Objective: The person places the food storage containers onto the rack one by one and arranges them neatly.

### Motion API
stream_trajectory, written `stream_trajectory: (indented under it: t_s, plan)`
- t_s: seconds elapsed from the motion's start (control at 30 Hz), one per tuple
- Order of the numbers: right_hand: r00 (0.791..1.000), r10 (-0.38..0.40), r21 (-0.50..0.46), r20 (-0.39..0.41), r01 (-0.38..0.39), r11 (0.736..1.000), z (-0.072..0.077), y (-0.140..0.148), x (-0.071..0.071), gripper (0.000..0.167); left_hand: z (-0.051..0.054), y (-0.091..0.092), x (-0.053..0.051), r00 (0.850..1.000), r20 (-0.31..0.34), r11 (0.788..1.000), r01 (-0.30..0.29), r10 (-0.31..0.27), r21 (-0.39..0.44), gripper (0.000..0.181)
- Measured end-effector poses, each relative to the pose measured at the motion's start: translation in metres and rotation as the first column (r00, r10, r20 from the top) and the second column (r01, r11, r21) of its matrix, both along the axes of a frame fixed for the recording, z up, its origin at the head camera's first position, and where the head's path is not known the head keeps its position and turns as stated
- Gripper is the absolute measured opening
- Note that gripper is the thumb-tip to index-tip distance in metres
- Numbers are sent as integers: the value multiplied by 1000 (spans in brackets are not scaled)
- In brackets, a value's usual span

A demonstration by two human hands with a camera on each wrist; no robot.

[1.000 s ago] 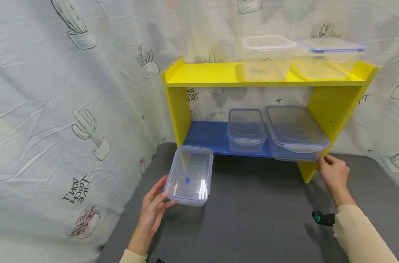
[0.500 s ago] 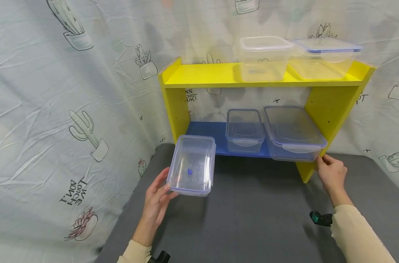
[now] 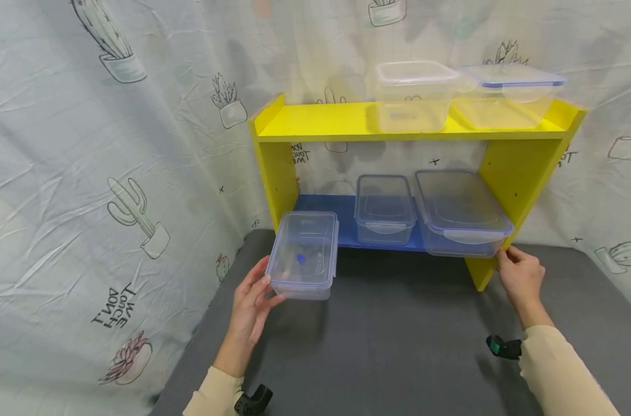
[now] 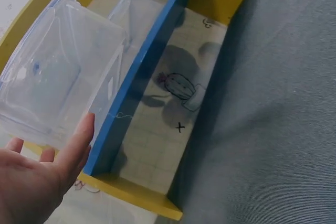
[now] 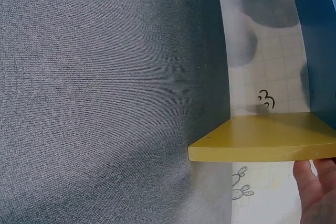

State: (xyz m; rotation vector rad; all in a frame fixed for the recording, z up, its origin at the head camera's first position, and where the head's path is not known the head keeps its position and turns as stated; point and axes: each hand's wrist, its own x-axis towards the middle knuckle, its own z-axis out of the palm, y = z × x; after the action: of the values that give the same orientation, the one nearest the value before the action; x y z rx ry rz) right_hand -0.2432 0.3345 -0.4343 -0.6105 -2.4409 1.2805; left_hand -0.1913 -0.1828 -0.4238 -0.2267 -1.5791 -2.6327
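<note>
My left hand grips a clear plastic food container by its near left corner. The thumb lies at the lid's edge, with fingers spread below. A blue dot marks the lid. The container is held in the air before the left end of the shelf unit's blue lower board. In the left wrist view the hand is beside the container, close to the blue board. My right hand holds the shelf unit's yellow right side panel near its front edge; some fingers are hidden.
Two lidded containers, a smaller one and a larger one, stand on the right of the blue board. Above, the yellow top board bears two more containers. A grey table lies in front; patterned cloth hangs behind.
My left hand has raised the container up and forward towards the blue board, and its tilt has changed so its front side shows more. The right hand stays at the side panel.
</note>
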Motion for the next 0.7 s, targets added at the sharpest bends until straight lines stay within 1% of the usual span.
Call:
stream_trajectory:
  t_s: [0.27,0.5,0.7]
  plan:
    - [1000,-13,-5,-1,13,1000,0,-1,-1,49,9,5,-8,999,35,999,-2,3,-32,47]
    - [1000,-19,-3,-6,19,1000,-2,2,-3,49,14,11,-15,997,60,999,-41,42,-23,44]
    - [1000,-2,-13,-12,2,1000,-4,0,-4,50,17,18,-21,995,76,998,-63,63,-7,45]
